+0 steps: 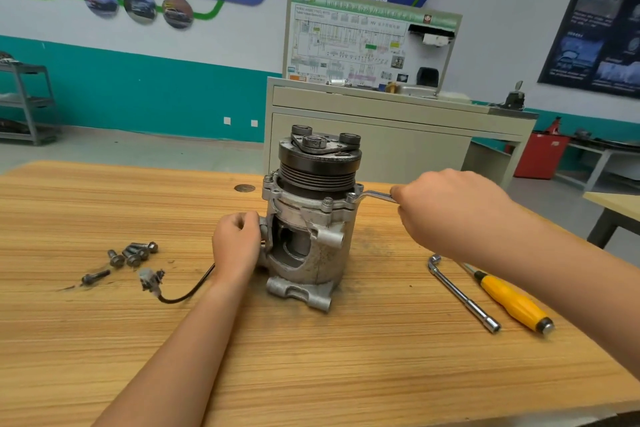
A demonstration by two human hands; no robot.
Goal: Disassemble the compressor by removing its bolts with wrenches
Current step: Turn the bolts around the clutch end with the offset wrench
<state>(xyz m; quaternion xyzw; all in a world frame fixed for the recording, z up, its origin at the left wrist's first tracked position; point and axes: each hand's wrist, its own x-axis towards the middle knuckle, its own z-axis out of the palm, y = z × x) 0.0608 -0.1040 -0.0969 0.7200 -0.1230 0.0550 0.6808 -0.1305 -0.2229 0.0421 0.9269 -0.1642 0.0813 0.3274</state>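
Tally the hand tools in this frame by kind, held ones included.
Wrenches: 2 (flat wrench in the right hand, L-shaped wrench on the table)
Screwdrivers: 1 (yellow-handled screwdriver on the table)
Total: 3

Your bench (104,340) shows striped, light wood grain; the compressor (311,253) is dull silver with a black ribbed pulley (317,166); the screwdriver (509,298) handle is yellow, tipped black.
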